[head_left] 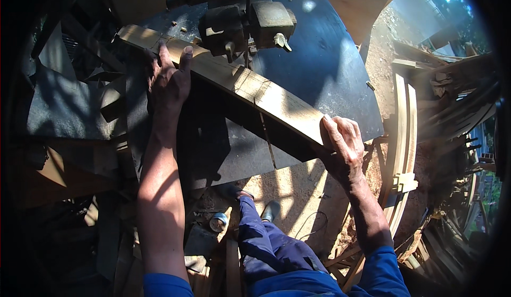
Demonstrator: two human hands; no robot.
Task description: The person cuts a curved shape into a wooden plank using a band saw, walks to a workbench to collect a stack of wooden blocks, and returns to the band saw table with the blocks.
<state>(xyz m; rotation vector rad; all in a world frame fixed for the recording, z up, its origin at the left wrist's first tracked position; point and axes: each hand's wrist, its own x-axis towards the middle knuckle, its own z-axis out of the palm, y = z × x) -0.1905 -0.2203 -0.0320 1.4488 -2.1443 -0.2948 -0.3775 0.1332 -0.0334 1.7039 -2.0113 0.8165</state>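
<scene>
A pale wooden board [282, 99] lies slantwise across the dark metal table [314, 36] of what looks like a band saw. Pencil-like lines cross its top near the middle. At the board's far left part, my left hand [171, 79] grips it, thumb and a finger on the upper face and the other fingers hidden in shadow. My right hand [345, 143] is closed round the near right end, its fingertips partly out of sight. Above the middle of the board hangs the saw's guide block [226, 28], with a thin blade at the board's far edge.
Small wood scraps [183, 29] lie on the table behind the board. Long pale strips [400, 132] lean at the right, with piled timber beyond. Offcuts fill the left side. A small can [218, 222] stands on the ground by my feet.
</scene>
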